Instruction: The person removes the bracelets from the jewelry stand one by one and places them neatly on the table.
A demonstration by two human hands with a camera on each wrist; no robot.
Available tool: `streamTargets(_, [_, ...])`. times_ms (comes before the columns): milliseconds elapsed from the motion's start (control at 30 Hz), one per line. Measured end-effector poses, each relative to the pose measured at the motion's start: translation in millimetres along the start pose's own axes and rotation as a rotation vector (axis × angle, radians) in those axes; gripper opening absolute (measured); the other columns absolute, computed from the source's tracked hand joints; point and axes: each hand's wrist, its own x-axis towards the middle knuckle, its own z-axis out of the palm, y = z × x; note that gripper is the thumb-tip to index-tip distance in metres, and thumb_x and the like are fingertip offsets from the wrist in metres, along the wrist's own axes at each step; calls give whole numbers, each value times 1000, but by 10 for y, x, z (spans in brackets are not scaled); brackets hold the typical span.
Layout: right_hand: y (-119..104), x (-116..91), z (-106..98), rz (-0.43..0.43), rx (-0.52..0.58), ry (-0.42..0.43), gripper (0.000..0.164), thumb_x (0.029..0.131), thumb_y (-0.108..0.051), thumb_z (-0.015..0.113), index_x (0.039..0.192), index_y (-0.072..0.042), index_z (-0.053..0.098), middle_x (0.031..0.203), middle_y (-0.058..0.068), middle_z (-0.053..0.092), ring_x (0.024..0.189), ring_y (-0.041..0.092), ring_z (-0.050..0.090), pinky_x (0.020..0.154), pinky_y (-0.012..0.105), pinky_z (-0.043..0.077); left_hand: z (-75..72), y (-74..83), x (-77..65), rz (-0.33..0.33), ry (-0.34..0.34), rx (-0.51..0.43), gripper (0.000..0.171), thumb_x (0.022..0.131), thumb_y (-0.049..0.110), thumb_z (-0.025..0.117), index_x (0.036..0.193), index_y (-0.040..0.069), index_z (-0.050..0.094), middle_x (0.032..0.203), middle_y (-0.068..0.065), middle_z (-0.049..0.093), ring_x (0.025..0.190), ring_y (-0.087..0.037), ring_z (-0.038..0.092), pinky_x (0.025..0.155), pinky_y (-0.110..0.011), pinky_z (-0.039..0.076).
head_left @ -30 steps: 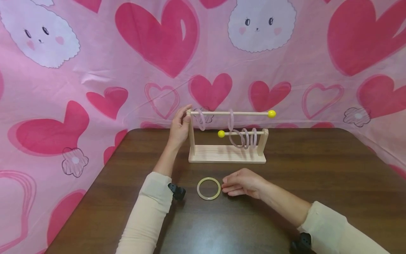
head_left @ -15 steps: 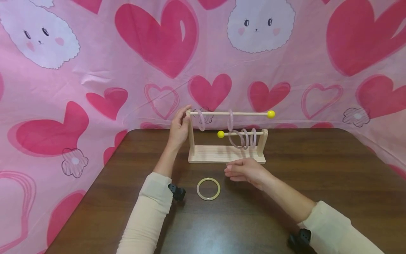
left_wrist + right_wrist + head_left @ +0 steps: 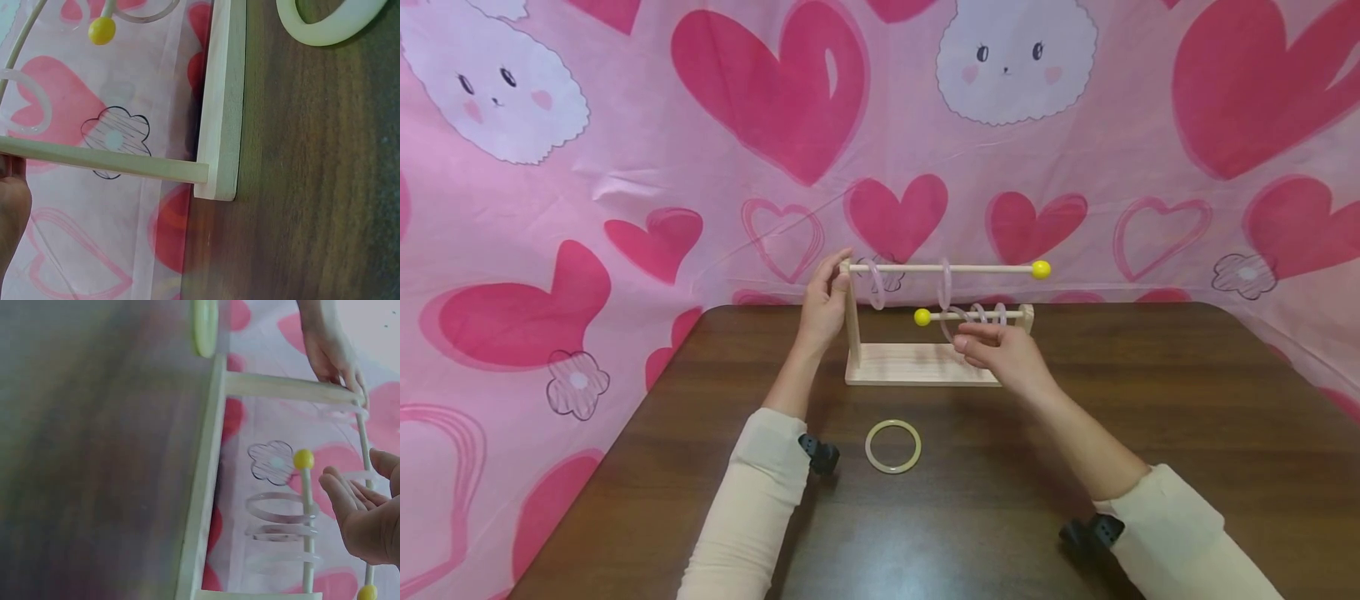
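We are looking down on a dark wood-grain worktop (image 3: 970, 533). Nearest to us, a loose yellowish ring (image 3: 917, 447) is lying flat, apart from both hands, toward 7 o'clock from the wooden stand (image 3: 917, 364). Farther in, the right hand (image 3: 1009, 357) is hovering at the stand's 4 o'clock, thumb and fingers parted, holding nothing that we are able to see. Beyond it, three lilac rings (image 3: 275, 537) are hanging on the lower rod (image 3: 936, 316), whose yellow knob (image 3: 922, 317) is sitting at the hand's 10 o'clock. At the stand's own 10 o'clock, the left hand (image 3: 824, 308) is gripping the post (image 3: 852, 325) near its top; from there the upper rod (image 3: 988, 268) is carrying two more rings (image 3: 949, 287). A pink heart-print backdrop (image 3: 887, 150) is filling 12 o'clock.

To be working well here, we should, in our judgement, be bracing the post firmly, pinching just one rim lightly, and staying low so that we are not bumping the upper rings.

The right hand is covering the lower rings' undersides, so we are not managing to tell whether its fingertips are touching one. The left wrist view is cutting off the loose ring at 1 o'clock and most of the left hand.
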Motion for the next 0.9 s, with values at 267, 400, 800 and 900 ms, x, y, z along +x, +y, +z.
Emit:
streamTargets(267, [-63, 160, -75, -84, -153, 183, 39, 86, -23, 66, 117, 0, 62, 103, 16, 66, 91, 26, 63, 77, 35, 49, 8, 14, -10, -12, 1, 3, 33, 92, -3, 46, 123, -14, 45, 122, -30, 47, 97, -34, 47, 82, -23, 42])
streamTargets(400, [-92, 246, -70, -75, -134, 224, 43, 86, -28, 66, 120, -2, 61, 105, 13, 66, 94, 23, 62, 78, 30, 47, 2, -15, -3, -13, 1, -6, 34, 92, -3, 46, 124, -14, 46, 123, -29, 47, 99, -38, 46, 84, -28, 42])
streamTargets(800, [-170, 405, 25, -120, -73, 265, 44, 83, -28, 70, 119, -4, 62, 108, 11, 66, 95, 21, 63, 79, 31, 50, 10, -273, 29, -27, 22, 5, 35, 93, 4, 46, 127, -5, 48, 125, -20, 50, 101, -21, 49, 87, -30, 43])
streamTargets(900, [-179, 423, 47, -129, -99, 264, 40, 83, -25, 70, 117, -5, 64, 108, 10, 66, 96, 21, 63, 72, 27, 50, 19, -151, 13, -48, 20, -9, 35, 93, 1, 45, 127, -8, 47, 123, -25, 48, 96, -18, 49, 84, -29, 44])
